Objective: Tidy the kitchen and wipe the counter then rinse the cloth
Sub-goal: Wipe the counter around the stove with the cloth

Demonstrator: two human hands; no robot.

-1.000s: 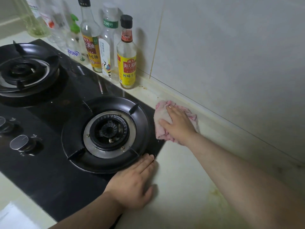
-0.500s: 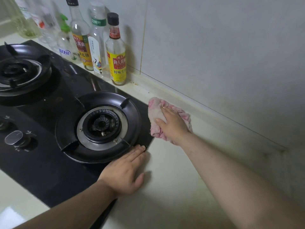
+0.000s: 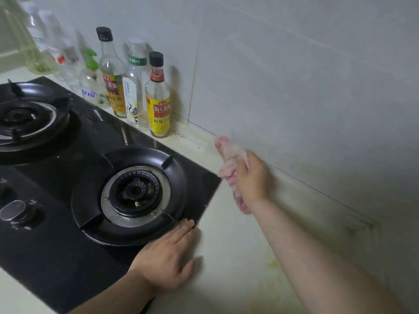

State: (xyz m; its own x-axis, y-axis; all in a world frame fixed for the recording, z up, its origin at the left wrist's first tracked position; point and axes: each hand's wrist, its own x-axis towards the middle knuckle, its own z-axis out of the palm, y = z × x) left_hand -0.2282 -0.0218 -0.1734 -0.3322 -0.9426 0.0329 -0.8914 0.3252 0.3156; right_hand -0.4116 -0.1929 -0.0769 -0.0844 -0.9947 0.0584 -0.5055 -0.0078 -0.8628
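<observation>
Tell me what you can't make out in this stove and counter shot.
All in the head view:
1. Pink cloth, gripped by the right hand: motion blur hides whether it touches the counter.
2. Far bottles, top left: blurred, labels unreadable.
3. Far burner: cut off by the left edge.

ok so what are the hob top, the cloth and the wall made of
Hob top: looks like black glass, glossy, with streaky reflections on it.
Cloth: soft pink-and-white fabric, perhaps cotton or terry. It bunches and droops, but it is blurred, so the weave is unclear.
Wall: probably glazed ceramic tile, pale with a soft sheen. Thin joint lines run between the panels.
</observation>
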